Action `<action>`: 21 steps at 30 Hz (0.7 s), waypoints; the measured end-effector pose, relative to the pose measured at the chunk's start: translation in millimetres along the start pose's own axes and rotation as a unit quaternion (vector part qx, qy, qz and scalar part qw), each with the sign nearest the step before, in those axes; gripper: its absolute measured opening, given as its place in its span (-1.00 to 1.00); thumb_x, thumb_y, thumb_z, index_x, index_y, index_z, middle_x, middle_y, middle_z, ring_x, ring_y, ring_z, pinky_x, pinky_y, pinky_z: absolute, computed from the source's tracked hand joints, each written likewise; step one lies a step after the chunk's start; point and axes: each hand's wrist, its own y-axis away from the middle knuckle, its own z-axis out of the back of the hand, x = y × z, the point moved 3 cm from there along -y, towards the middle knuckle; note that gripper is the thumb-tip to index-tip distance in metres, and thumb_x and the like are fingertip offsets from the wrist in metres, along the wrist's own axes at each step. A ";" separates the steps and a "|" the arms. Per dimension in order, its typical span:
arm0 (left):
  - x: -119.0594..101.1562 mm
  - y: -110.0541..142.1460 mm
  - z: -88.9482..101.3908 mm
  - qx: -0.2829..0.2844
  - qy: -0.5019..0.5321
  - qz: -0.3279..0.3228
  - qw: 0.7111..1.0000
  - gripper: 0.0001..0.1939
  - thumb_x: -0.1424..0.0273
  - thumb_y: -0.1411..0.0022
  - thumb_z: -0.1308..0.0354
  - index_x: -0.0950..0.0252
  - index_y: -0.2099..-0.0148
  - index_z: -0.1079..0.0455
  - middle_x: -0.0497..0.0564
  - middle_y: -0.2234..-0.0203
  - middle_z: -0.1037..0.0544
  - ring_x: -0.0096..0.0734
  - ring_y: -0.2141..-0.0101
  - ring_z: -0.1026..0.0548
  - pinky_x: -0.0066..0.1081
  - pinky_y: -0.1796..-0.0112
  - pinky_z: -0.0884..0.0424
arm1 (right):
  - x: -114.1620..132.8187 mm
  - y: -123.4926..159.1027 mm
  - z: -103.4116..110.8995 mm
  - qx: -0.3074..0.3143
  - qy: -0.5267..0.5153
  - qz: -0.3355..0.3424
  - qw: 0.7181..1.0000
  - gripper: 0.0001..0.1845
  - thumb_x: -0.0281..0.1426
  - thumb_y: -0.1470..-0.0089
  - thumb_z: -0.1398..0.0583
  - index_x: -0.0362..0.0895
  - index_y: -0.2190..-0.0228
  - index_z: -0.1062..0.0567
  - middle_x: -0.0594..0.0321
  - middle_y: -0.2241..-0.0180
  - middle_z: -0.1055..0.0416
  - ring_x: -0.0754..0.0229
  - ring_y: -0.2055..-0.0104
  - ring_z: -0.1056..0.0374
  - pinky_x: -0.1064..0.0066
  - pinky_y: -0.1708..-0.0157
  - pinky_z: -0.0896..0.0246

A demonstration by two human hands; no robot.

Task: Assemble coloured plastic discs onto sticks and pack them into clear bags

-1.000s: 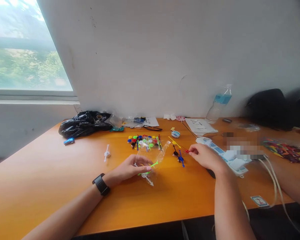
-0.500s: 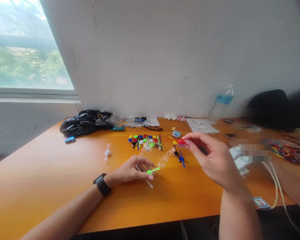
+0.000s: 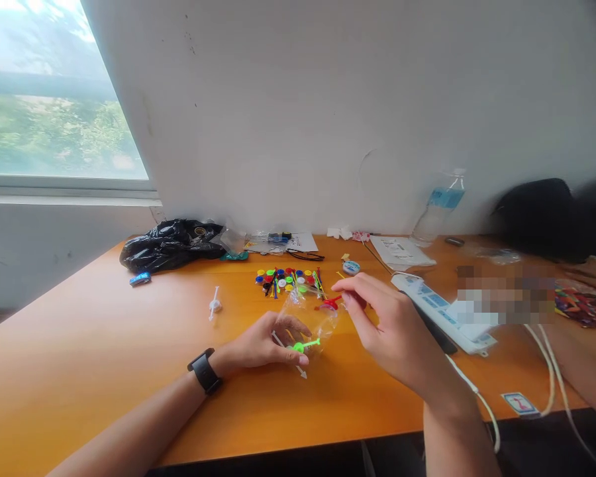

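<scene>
My left hand (image 3: 265, 341), a dark watch on its wrist, is closed on a clear plastic bag (image 3: 328, 326). A green arrow spinner (image 3: 305, 346) and a white arrow spinner (image 3: 302, 372) show at its fingers; whether they lie inside the bag is hard to tell. Between thumb and fingertips, my right hand (image 3: 390, 324) pinches a red arrow spinner (image 3: 331, 303) at the bag's upper part. Another white spinner (image 3: 215, 305) lies alone to the left. Behind the bag spreads a group of colourful discs and arrows (image 3: 288, 281).
A white power strip (image 3: 442, 311) and its cable are right of my right hand. Farther back are a black plastic bag (image 3: 171, 244), papers (image 3: 402, 252), a round tin (image 3: 350, 267) and a bottle (image 3: 434, 209). Another person's arm (image 3: 571, 358) rests near a colourful pile (image 3: 583, 303).
My right hand has moved left and down, bringing the red spinner to the bag. It now covers the black and blue spinners, while the power strip shows more fully. My left hand stays nearly still.
</scene>
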 end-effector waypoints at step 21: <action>0.9 2.2 -4.4 -0.019 -0.046 -0.028 0.998 -0.36 0.09 0.02 -0.59 0.36 -0.01 -0.58 -0.05 0.43 -0.48 -0.46 0.42 -0.35 -0.47 0.41 -0.23 | 4.4 -6.4 -20.7 -0.111 -0.025 -0.023 0.993 -0.90 -0.45 -0.23 -0.31 -0.01 0.33 -0.62 0.23 0.28 -0.59 0.02 0.16 -0.50 0.12 0.06 -0.37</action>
